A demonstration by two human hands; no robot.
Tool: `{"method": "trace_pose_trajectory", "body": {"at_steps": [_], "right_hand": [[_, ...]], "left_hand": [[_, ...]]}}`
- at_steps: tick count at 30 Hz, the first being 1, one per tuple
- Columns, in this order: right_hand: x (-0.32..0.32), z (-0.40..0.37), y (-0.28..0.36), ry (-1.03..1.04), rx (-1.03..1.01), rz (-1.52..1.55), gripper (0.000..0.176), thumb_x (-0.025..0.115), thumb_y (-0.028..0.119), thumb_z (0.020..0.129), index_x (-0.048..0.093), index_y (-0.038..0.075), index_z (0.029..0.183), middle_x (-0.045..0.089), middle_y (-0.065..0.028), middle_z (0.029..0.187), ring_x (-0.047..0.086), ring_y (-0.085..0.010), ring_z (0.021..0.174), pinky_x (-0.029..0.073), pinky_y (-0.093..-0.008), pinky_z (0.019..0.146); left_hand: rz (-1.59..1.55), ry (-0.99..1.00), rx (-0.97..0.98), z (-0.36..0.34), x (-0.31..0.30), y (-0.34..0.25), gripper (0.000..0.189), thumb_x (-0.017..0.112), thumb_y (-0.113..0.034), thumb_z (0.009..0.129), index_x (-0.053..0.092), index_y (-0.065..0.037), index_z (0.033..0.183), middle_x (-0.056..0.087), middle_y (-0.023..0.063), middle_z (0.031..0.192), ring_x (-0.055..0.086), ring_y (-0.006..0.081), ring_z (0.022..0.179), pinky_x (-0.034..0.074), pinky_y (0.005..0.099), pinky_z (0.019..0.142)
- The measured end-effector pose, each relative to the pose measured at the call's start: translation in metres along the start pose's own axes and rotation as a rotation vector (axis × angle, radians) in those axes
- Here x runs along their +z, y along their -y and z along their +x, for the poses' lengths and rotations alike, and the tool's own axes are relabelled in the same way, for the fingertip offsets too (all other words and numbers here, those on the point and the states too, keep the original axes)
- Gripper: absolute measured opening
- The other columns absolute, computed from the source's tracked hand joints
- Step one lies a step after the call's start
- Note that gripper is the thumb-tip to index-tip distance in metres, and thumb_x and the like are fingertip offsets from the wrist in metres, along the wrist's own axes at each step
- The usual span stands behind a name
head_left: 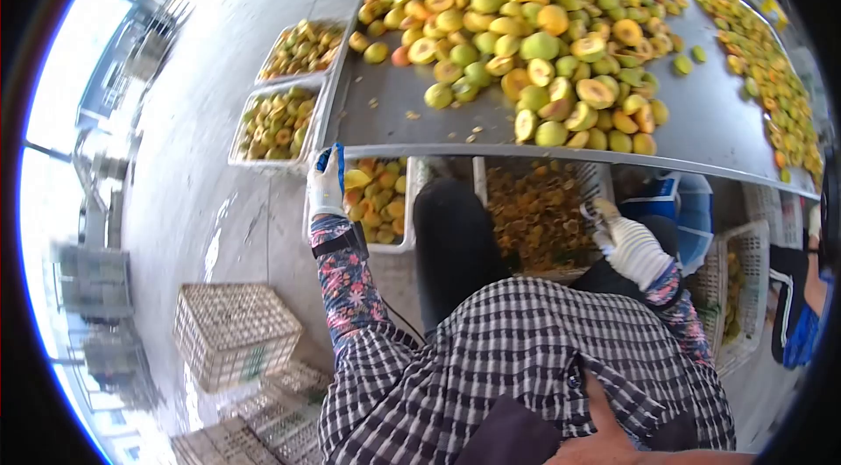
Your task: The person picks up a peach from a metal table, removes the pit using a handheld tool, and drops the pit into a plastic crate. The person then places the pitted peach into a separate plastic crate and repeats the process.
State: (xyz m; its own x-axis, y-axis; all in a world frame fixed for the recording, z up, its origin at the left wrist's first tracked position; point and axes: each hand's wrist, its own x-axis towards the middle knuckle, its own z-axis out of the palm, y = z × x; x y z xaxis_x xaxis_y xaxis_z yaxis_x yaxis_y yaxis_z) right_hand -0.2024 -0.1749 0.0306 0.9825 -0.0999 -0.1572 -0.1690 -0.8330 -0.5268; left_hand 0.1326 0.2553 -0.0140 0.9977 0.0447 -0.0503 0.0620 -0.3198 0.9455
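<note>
My left hand (325,188), in a white glove with blue on the fingers, is at the near left corner of the metal table (385,119). Its fingers point up, slightly apart, with nothing visible in them. Just beside it stands a crate of yellow fruit (380,215). My right hand (638,250), in a striped white glove, is closed around a small metal tool (596,218); the tool's exact kind I cannot tell. It hovers at the right side of a crate of brown pits and scraps (539,215). Halved yellow-green fruit (539,46) is heaped on the table.
Two full fruit crates (279,122) stand left of the table. Stacked crates (236,329) sit on the floor at lower left. Another person's hand (600,439) touches the checked apron (526,334). A white crate (745,290) and a person's arm (815,285) are at right.
</note>
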Motion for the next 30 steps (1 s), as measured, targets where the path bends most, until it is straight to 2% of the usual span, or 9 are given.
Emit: {"method": "trace_pose_trajectory", "body": {"at_steps": [1,3,5,6,8,10,12,27,30], "right_hand": [[-0.002,-0.001,0.002,0.02,0.049,-0.003,0.049,0.055,0.02,0.092,0.044,0.006,0.138,0.065,-0.0267,0.1,0.062,-0.0445,0.092,0.049,-0.0491,0.079],[0.008,0.001,-0.013,-0.014,0.003,0.001,0.05,0.054,0.019,0.092,0.041,0.008,0.14,0.065,-0.0253,0.096,0.061,-0.045,0.089,0.049,-0.0488,0.077],[0.008,0.009,-0.008,0.063,0.079,0.006,0.052,0.054,0.017,0.092,0.039,0.009,0.141,0.064,-0.0254,0.093,0.061,-0.0454,0.087,0.048,-0.0486,0.075],[0.006,0.012,-0.003,0.101,0.108,-0.008,0.053,0.054,0.017,0.092,0.038,0.01,0.141,0.064,-0.0255,0.094,0.061,-0.0455,0.087,0.048,-0.0486,0.075],[0.01,0.018,-0.005,0.13,0.122,-0.009,0.052,0.055,0.014,0.091,0.039,0.01,0.14,0.064,-0.0253,0.094,0.061,-0.0449,0.087,0.048,-0.0475,0.075],[0.017,0.024,-0.007,0.14,0.082,0.061,0.053,0.056,0.013,0.09,0.039,0.01,0.14,0.063,-0.0251,0.096,0.061,-0.0443,0.088,0.048,-0.0462,0.076],[0.024,0.031,-0.012,0.166,0.054,0.116,0.053,0.057,0.011,0.089,0.04,0.01,0.139,0.062,-0.0249,0.098,0.061,-0.0433,0.089,0.048,-0.0447,0.078],[0.046,0.058,0.007,0.219,-0.005,0.145,0.051,0.055,0.012,0.091,0.042,0.006,0.14,0.062,-0.0205,0.104,0.061,-0.0332,0.091,0.048,-0.0373,0.084],[0.041,0.064,0.011,0.199,-0.014,0.147,0.053,0.056,0.008,0.089,0.041,0.006,0.14,0.063,-0.0197,0.106,0.061,-0.0309,0.093,0.048,-0.0363,0.084]], "left_hand": [[-0.167,-0.109,0.053,-0.002,-0.008,0.026,0.032,0.062,-0.029,0.095,0.07,0.0,0.107,0.069,0.0012,0.091,0.057,0.009,0.077,0.047,0.0275,0.071],[0.255,-0.112,-0.079,-0.01,-0.033,0.07,0.042,0.062,-0.036,0.094,0.069,0.001,0.109,0.069,0.0051,0.09,0.058,0.0107,0.078,0.047,0.0292,0.073],[0.158,-0.043,-0.304,-0.022,-0.019,0.137,0.041,0.059,-0.038,0.094,0.069,-0.001,0.11,0.072,0.0087,0.094,0.065,0.0162,0.085,0.05,0.0325,0.076],[0.596,0.02,-0.346,-0.047,-0.004,0.105,0.05,0.059,-0.048,0.09,0.069,-0.003,0.111,0.072,0.0132,0.098,0.067,0.0198,0.089,0.05,0.0358,0.078],[0.271,0.268,-0.238,-0.059,0.032,0.198,0.059,0.06,-0.051,0.085,0.064,-0.005,0.123,0.068,0.0159,0.117,0.065,0.0291,0.108,0.048,0.0375,0.094],[0.588,0.424,-0.209,-0.079,0.077,0.225,0.065,0.058,-0.04,0.088,0.046,-0.007,0.142,0.057,0.0213,0.133,0.056,0.032,0.124,0.043,0.0391,0.104],[0.79,0.38,-0.366,-0.103,0.083,0.148,0.057,0.051,-0.027,0.09,0.043,-0.009,0.143,0.061,0.0226,0.125,0.059,0.0345,0.118,0.046,0.0427,0.099],[0.779,0.533,-0.276,-0.215,0.03,0.196,0.052,0.049,-0.022,0.092,0.041,-0.009,0.142,0.067,0.0216,0.111,0.065,0.0364,0.102,0.05,0.046,0.088],[0.737,0.631,-0.329,-0.233,0.011,0.19,0.063,0.061,-0.029,0.088,0.038,-0.01,0.144,0.066,0.0211,0.115,0.063,0.0362,0.107,0.05,0.0443,0.091]]}}
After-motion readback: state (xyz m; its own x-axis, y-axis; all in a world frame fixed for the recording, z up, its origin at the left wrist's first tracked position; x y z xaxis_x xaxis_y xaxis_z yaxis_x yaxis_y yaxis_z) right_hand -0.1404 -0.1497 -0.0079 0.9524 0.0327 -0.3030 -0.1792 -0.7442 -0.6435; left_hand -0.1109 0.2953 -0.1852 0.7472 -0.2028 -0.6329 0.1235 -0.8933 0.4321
